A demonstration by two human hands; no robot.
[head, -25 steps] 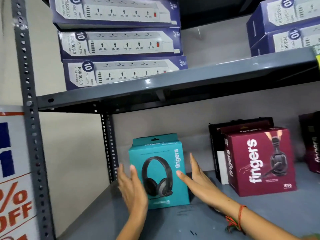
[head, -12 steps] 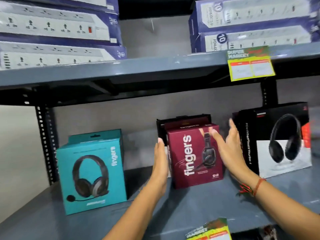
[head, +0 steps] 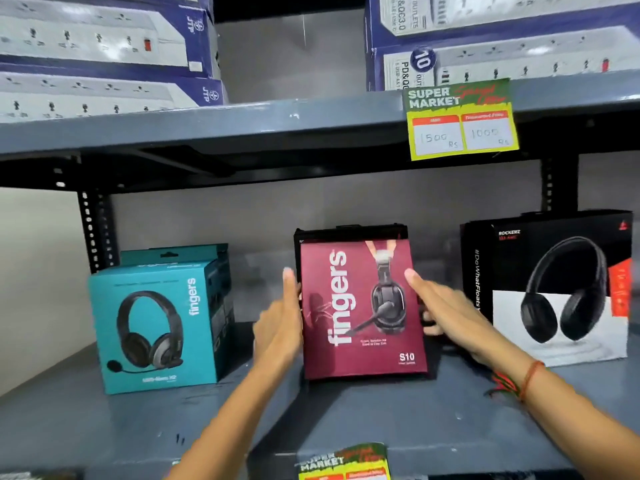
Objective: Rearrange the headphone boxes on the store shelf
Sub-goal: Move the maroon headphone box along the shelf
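Note:
A maroon "fingers" headphone box [head: 360,306] stands in the middle of the grey shelf [head: 346,417], facing me. My left hand [head: 278,323] lies flat against its left side and my right hand [head: 440,306] presses its right side, so both grip it. Right behind it stands a black box [head: 346,232], mostly hidden. A teal "fingers" headphone box [head: 156,327] stands to the left, with another teal box [head: 180,252] behind it. A black and white headphone box [head: 554,289] stands at the right.
The upper shelf [head: 277,123] carries stacks of blue power-strip boxes [head: 104,46] left and right. A yellow-green price tag [head: 460,119] hangs from its edge; another tag [head: 346,462] sits on the lower shelf's front edge. A perforated upright [head: 91,230] stands at back left.
My hands left the teal box and moved right to the maroon box. They now clasp it on both sides, and its front has turned to face me squarely.

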